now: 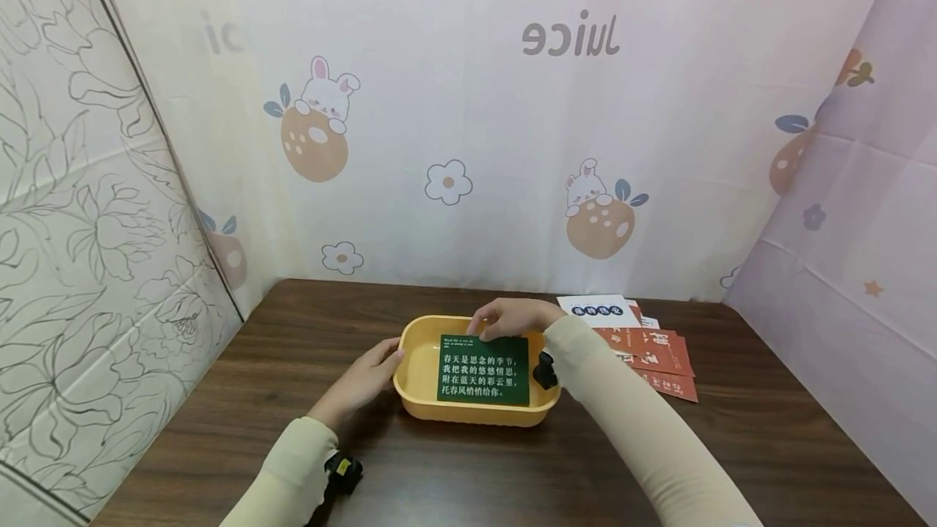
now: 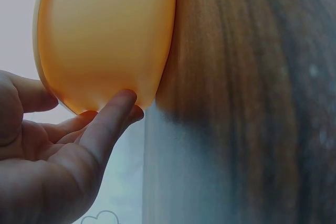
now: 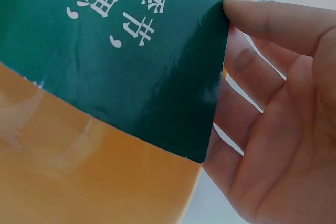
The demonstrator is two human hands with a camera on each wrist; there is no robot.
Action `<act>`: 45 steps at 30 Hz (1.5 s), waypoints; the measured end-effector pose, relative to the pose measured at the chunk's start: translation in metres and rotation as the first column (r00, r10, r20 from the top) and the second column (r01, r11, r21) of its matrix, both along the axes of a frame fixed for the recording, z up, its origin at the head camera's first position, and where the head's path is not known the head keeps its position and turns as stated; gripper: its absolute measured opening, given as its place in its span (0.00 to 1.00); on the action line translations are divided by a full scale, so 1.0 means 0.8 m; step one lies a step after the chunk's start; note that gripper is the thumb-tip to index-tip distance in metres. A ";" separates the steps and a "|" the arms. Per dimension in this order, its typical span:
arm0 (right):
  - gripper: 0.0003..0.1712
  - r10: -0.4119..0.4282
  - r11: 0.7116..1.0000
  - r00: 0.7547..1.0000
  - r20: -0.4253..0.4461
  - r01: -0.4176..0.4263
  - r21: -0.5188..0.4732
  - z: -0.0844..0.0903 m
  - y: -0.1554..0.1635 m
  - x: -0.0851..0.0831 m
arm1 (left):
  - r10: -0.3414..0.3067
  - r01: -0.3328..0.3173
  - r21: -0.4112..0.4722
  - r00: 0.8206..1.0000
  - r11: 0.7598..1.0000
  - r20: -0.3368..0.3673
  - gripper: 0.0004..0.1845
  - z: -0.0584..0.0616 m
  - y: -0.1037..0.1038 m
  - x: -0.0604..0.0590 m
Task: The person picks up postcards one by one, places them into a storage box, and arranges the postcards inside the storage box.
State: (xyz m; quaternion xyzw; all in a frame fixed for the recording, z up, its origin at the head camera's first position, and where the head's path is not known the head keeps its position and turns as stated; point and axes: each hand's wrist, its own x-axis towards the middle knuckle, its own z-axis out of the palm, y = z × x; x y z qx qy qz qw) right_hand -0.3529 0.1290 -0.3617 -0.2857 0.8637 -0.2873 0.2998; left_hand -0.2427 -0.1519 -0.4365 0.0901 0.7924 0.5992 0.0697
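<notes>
A green card [image 1: 484,372] with white Chinese writing lies over the inside of a yellow plastic basin [image 1: 479,415]. My right hand [image 1: 512,319] pinches the card's far edge, thumb on the printed face and fingers behind it. This shows closely in the right wrist view, where the green card [image 3: 131,72] spans the top of the yellow basin [image 3: 100,166]. At the basin's left end, my left hand [image 1: 368,381] holds it, thumb at the rim. In the left wrist view its fingers [image 2: 107,124] rest against the outer wall of the basin [image 2: 110,35].
Red cards [image 1: 662,352] and a white card [image 1: 596,310] with dark blue round marks lie overlapping to the right of the basin, partly behind my right sleeve [image 1: 629,421]. The dark wooden table [image 1: 454,478] ends at a printed curtain [image 1: 454,120] at the back.
</notes>
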 end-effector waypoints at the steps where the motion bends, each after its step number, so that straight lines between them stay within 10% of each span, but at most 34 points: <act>1: 0.10 0.008 1.000 1.000 0.001 -0.008 0.002 -0.001 -0.001 0.000 | 0.000 0.000 -0.001 1.000 1.000 0.000 0.25 0.000 0.000 0.000; 45: 0.24 0.038 0.975 0.999 -0.022 -0.032 0.218 -0.016 -0.011 0.016 | 0.028 -0.028 -0.026 1.000 0.999 -0.008 0.24 -0.002 0.002 -0.003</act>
